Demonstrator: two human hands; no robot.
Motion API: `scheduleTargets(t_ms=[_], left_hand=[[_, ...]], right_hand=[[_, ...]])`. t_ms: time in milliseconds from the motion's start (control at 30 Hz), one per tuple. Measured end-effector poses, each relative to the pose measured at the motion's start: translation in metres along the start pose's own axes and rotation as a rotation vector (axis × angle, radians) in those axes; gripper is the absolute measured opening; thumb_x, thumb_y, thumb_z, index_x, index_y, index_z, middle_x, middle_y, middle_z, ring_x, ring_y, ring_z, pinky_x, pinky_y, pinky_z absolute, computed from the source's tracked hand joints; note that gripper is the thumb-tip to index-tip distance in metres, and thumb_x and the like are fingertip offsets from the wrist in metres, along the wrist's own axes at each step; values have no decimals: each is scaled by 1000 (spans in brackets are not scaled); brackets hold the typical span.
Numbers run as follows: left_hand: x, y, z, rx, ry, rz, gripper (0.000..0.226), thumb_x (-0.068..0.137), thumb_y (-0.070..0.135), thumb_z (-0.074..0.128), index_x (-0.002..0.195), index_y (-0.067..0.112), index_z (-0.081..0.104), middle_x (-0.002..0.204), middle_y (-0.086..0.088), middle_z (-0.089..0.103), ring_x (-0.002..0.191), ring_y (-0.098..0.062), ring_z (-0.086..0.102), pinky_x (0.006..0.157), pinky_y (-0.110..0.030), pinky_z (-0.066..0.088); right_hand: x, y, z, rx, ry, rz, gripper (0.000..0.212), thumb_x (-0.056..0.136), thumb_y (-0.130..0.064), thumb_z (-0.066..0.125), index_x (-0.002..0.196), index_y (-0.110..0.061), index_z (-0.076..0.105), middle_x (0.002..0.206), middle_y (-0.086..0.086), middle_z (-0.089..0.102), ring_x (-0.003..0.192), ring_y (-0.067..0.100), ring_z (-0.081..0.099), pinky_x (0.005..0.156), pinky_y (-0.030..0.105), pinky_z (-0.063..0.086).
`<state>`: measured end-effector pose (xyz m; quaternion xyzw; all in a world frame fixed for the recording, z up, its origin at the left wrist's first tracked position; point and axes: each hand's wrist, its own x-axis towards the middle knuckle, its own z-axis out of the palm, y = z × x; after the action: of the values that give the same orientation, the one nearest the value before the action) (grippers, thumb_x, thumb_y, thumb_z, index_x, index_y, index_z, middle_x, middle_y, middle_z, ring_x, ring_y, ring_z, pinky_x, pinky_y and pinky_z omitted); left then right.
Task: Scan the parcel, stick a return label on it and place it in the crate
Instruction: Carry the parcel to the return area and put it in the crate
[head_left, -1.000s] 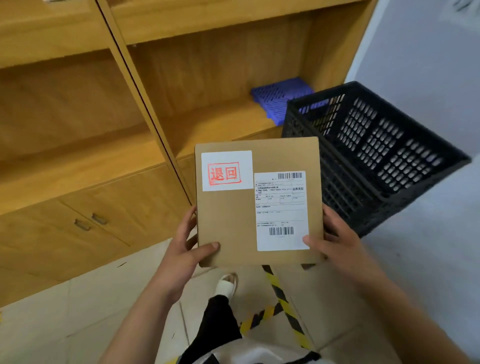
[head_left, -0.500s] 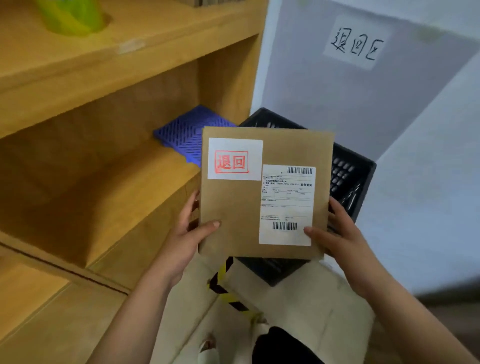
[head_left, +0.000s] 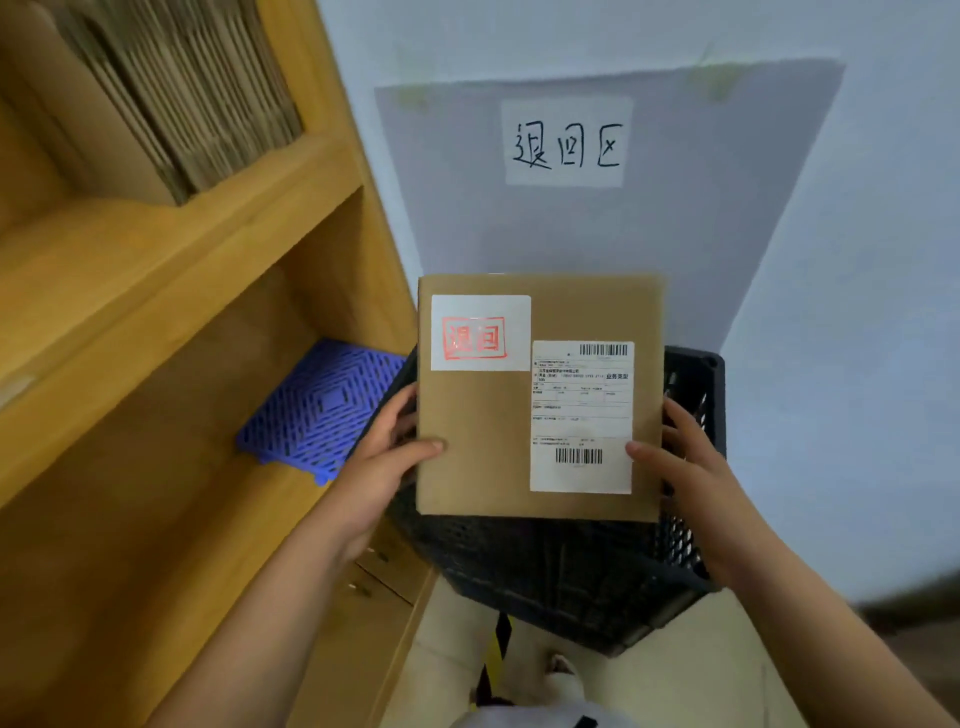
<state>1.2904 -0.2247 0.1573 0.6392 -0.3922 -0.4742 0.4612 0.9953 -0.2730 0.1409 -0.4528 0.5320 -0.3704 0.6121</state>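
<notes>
A flat brown cardboard parcel (head_left: 478, 441) is held level in front of me, directly above the black plastic crate (head_left: 561, 571). A white return label with a red stamp (head_left: 480, 332) sits on its top left, and a white shipping label with barcodes (head_left: 582, 415) on its right side. My left hand (head_left: 379, 467) grips the parcel's left edge, thumb on top. On the right edge, my right hand (head_left: 680, 462) holds it the same way. The parcel hides most of the crate's inside.
A wooden shelf unit (head_left: 156, 389) stands on the left, with a blue plastic grid panel (head_left: 322, 410) on one shelf and stacked flat cardboard (head_left: 182, 98) above. A handwritten paper sign (head_left: 566, 143) hangs on the grey wall board. Yellow-black floor tape (head_left: 498, 644) runs below the crate.
The view has swung right and closer to the crate. The parcel, still held in both hands, now sits over the crate's opening; the wall sign is fully in view.
</notes>
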Motion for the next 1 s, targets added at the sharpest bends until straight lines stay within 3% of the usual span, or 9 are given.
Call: scheduleTargets(t_ms=[200,400,533,600,700,833,900,1000], left_hand=[[66,-10,20,40,-69,-166,61,89,12,65,135,46,43,123,4,65,111,-12,61,91,-39,51],[124,-33,39,82,-149,-318,56,88,15,66,133,40,44,128,2,62,112,-19,62,82,-43,53],[165,-52,49,164,-217,-481,49,89,26,65,131,39,41,123,1,59,113,-23,56,94,-55,49],[181,-62,54,197,-246,-566,50,89,29,63,133,37,41,119,1,57,110,-23,53,87,-52,50],[194,-76,60,238,-286,-661,44,91,27,60,131,33,41,103,5,52,100,-20,48,65,-38,41],[214,-97,67,278,-334,-770,36,92,22,58,124,27,44,95,5,51,80,-15,46,65,-36,39],[225,-108,70,270,-347,-825,35,91,21,59,122,26,45,97,2,52,82,-17,47,72,-40,42],[237,-122,71,257,-351,-866,38,90,23,59,124,24,44,100,-1,53,86,-20,50,70,-40,43]], right_hand=[[49,28,-10,43,46,187,48,98,-31,57,142,-40,44,130,-6,64,119,25,60,101,59,48],[85,33,-13,49,141,338,41,98,-34,55,139,-30,50,125,-2,67,109,22,64,75,39,52],[106,45,-7,49,187,479,45,98,-36,55,141,-23,47,127,2,66,97,18,65,63,34,45],[115,54,-1,47,228,559,50,97,-36,56,143,-20,44,126,6,65,91,20,63,64,35,45],[126,69,7,54,255,688,49,96,-35,56,140,-16,46,119,8,66,89,24,64,63,36,46],[144,76,12,70,247,830,34,99,-33,51,125,-12,53,95,9,68,79,25,65,57,31,45],[154,80,14,65,246,869,29,100,-33,49,119,-11,53,88,9,66,74,24,62,56,29,42],[167,90,18,78,249,878,27,101,-30,45,117,-9,53,88,8,64,74,23,60,56,29,40]])
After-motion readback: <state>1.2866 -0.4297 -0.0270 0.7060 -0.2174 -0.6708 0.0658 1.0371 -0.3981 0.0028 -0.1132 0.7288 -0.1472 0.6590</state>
